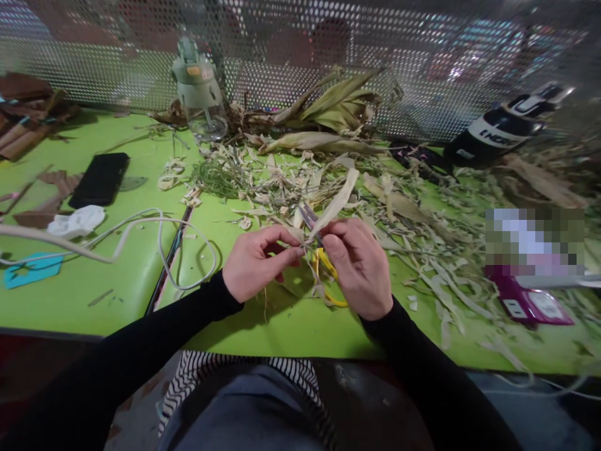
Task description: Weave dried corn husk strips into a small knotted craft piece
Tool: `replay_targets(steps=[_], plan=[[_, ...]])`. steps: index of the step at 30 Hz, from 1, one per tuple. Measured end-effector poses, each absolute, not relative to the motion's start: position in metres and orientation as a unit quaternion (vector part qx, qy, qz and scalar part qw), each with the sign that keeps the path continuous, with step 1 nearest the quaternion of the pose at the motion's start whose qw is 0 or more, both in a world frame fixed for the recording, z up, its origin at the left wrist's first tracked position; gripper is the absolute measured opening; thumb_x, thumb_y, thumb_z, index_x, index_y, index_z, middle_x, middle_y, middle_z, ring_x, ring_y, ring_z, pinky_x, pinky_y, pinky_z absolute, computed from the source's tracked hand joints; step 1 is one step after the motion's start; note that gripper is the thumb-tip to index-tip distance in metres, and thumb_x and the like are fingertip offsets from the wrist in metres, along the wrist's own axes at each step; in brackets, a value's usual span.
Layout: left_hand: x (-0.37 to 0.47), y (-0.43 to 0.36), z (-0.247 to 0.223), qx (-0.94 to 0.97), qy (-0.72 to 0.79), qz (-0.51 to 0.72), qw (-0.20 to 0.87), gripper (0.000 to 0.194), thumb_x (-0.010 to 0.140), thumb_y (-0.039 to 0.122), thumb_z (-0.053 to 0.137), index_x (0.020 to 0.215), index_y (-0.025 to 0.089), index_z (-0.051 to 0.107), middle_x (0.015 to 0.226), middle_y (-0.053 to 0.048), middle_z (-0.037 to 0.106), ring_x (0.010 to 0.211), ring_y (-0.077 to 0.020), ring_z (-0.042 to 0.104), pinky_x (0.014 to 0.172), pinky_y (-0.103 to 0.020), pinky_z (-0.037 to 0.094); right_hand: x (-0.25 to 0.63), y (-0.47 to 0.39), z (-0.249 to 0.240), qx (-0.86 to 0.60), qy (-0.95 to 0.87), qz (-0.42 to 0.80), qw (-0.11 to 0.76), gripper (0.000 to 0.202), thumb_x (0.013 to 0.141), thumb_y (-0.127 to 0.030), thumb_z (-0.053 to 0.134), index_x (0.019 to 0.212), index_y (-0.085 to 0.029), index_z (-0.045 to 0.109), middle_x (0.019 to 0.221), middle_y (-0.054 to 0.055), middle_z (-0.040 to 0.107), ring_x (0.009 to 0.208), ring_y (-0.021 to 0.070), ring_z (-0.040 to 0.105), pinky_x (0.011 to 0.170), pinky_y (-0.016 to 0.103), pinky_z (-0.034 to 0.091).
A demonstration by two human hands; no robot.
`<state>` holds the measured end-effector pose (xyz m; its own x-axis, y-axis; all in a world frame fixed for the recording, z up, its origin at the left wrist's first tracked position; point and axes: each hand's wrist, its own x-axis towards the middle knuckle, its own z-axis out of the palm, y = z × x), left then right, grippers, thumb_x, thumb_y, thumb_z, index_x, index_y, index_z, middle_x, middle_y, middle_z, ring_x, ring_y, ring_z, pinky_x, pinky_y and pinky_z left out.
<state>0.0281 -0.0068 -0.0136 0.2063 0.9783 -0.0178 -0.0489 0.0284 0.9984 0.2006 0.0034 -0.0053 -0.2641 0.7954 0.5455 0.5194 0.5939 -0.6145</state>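
Over the green table (pixel 225 332), my left hand (pixel 260 260) pinches the lower end of a pale dried husk strip (pixel 335 203) between thumb and fingertips. My right hand (pixel 359 266) is closed on the same strip, close beside the left fingertips. The strip's broad end sticks up away from me. Beneath the hands is a pair of scissors with yellow handles (pixel 327 266); its blades show just beyond the fingers, and its middle is hidden. Thin fibres hang below the left fingers. A heap of husk scraps (pixel 286 181) spreads beyond both hands.
Whole dried husks (pixel 342 106) lie against the perforated metal screen (pixel 282 37). A lidded clear bottle (pixel 200 94) and a dark bottle (pixel 498 134) stand or lean there. On the left are a black phone (pixel 100 180) and a white cable (pixel 162 244); at right, a purple packet (pixel 535 304).
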Motion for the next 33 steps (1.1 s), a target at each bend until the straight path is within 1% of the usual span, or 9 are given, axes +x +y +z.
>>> replay_targets(steps=[2,4,7,9,15,18,23,29,33], plan=[[0.0284,-0.0067,-0.0146,0.552,0.443,0.432,0.559,0.016,0.074,0.027,0.065,0.074,0.013,0.059,0.058,0.001,0.060,0.044,-0.0050,0.051,0.040,-0.015,0.045,0.2017,0.0049,-0.0054,-0.425,-0.762,0.230,0.432,0.014,0.090,-0.030,0.051,0.085,-0.020,0.060,0.083,0.003,0.058,0.078,0.0158,0.055,0.067,0.029,0.044],[0.0286,-0.0066,-0.0158,0.575,0.436,0.416,0.554,0.016,0.075,0.027,0.064,0.074,0.012,0.060,0.058,0.001,0.059,0.046,-0.0052,0.052,0.045,-0.016,0.047,0.2024,0.0059,-0.0067,-0.436,-0.735,0.291,0.430,0.017,0.088,-0.034,0.053,0.083,-0.019,0.060,0.078,0.002,0.055,0.069,0.0136,0.053,0.062,0.027,0.042],[0.0287,-0.0073,-0.0173,0.604,0.428,0.409,0.534,0.017,0.075,0.028,0.065,0.075,0.012,0.062,0.063,0.000,0.061,0.054,-0.0070,0.055,0.055,-0.019,0.050,0.2030,0.0064,-0.0082,-0.457,-0.707,0.335,0.424,0.021,0.086,-0.036,0.056,0.075,-0.018,0.058,0.070,-0.001,0.050,0.058,0.0101,0.046,0.055,0.025,0.039],[0.0285,-0.0079,-0.0179,0.617,0.431,0.411,0.515,0.017,0.076,0.028,0.064,0.077,0.012,0.063,0.066,-0.001,0.062,0.057,-0.0078,0.056,0.058,-0.020,0.050,0.2037,0.0061,-0.0080,-0.467,-0.699,0.339,0.422,0.022,0.085,-0.036,0.057,0.073,-0.018,0.057,0.067,-0.001,0.049,0.057,0.0098,0.045,0.054,0.024,0.039],[0.0278,-0.0082,-0.0200,0.624,0.427,0.446,0.479,0.016,0.080,0.028,0.061,0.082,0.012,0.065,0.070,-0.003,0.064,0.060,-0.0087,0.060,0.059,-0.020,0.052,0.2048,0.0041,-0.0059,-0.457,-0.704,0.334,0.429,0.016,0.080,-0.032,0.064,0.074,-0.018,0.058,0.072,0.000,0.057,0.061,0.0109,0.050,0.057,0.025,0.042],[0.0285,-0.0087,-0.0195,0.599,0.422,0.452,0.508,0.017,0.080,0.028,0.061,0.084,0.012,0.064,0.071,-0.003,0.065,0.059,-0.0092,0.062,0.057,-0.019,0.054,0.2033,0.0036,-0.0070,-0.453,-0.695,0.346,0.439,0.014,0.078,-0.031,0.066,0.075,-0.018,0.061,0.073,0.000,0.058,0.063,0.0113,0.051,0.058,0.025,0.043],[0.0302,-0.0100,-0.0178,0.551,0.384,0.479,0.566,0.013,0.081,0.024,0.059,0.085,0.012,0.064,0.076,-0.003,0.066,0.066,-0.0105,0.066,0.057,-0.018,0.057,0.1998,0.0030,-0.0090,-0.448,-0.661,0.388,0.460,0.016,0.076,-0.034,0.069,0.079,-0.019,0.064,0.075,0.000,0.061,0.065,0.0119,0.054,0.059,0.025,0.045],[0.0305,-0.0112,-0.0187,0.535,0.377,0.470,0.593,0.015,0.082,0.025,0.058,0.088,0.012,0.062,0.079,-0.003,0.065,0.070,-0.0114,0.067,0.054,-0.017,0.056,0.1988,0.0024,-0.0116,-0.443,-0.692,0.341,0.457,0.018,0.076,-0.036,0.069,0.079,-0.019,0.064,0.075,0.000,0.061,0.064,0.0117,0.055,0.060,0.025,0.046],[0.0312,-0.0095,-0.0182,0.518,0.367,0.456,0.623,0.014,0.082,0.027,0.059,0.082,0.013,0.057,0.075,-0.001,0.062,0.069,-0.0112,0.067,0.054,-0.017,0.056,0.1994,0.0018,-0.0120,-0.445,-0.708,0.326,0.440,0.018,0.079,-0.037,0.066,0.082,-0.019,0.061,0.076,0.001,0.060,0.065,0.0121,0.056,0.061,0.026,0.047]])
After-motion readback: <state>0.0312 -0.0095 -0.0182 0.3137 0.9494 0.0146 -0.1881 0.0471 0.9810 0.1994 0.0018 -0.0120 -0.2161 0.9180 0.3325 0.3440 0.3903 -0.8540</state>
